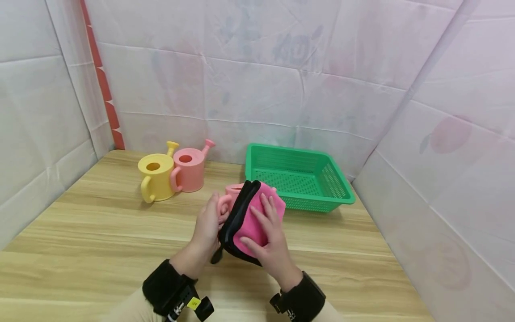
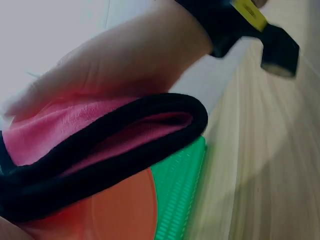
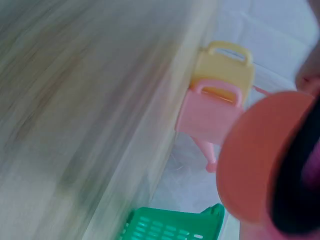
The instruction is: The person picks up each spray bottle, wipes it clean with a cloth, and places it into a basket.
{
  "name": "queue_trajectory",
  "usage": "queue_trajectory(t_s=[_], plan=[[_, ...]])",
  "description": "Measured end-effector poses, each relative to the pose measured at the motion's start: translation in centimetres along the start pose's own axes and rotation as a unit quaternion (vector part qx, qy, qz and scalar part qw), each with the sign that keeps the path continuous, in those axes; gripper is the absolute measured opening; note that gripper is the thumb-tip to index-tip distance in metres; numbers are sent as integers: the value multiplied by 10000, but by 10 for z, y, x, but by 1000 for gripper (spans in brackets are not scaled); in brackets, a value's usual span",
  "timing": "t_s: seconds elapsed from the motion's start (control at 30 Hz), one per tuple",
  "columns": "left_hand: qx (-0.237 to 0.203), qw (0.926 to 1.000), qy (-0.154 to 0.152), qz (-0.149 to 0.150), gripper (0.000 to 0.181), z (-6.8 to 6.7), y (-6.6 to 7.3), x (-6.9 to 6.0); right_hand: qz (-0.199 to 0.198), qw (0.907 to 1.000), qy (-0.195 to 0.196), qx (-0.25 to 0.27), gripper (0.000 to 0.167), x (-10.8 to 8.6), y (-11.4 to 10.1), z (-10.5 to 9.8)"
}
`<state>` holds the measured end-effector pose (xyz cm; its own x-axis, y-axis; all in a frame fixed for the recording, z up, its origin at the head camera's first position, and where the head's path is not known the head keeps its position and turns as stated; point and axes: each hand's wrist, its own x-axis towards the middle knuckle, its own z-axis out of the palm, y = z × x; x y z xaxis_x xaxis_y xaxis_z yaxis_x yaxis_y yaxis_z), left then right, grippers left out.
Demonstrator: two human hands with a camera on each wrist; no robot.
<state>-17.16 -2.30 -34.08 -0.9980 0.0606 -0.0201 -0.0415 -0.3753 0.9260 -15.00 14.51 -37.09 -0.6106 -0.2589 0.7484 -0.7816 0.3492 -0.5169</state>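
Note:
My left hand grips the handle of a pink watering can, held above the table and mostly covered by a folded pink cloth with black edging. Spread over the cloth's right side, my right hand presses it with fairly straight fingers. In the left wrist view the right hand lies along the cloth, above the can's round base. The right wrist view shows that base beside the black edging, with part of my left hand at the right edge.
A yellow watering can and another pink watering can stand together at the back left of the wooden table. The green basket sits at the back right, close behind my hands. Pale sheets hang around the table.

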Motion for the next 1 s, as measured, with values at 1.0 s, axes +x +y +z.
queue_trajectory(t_s=[1.0], plan=[[1186, 9923, -145, 332, 58, 13, -12, -16, 710, 9772, 665, -1890, 95, 22, 2, 3]])
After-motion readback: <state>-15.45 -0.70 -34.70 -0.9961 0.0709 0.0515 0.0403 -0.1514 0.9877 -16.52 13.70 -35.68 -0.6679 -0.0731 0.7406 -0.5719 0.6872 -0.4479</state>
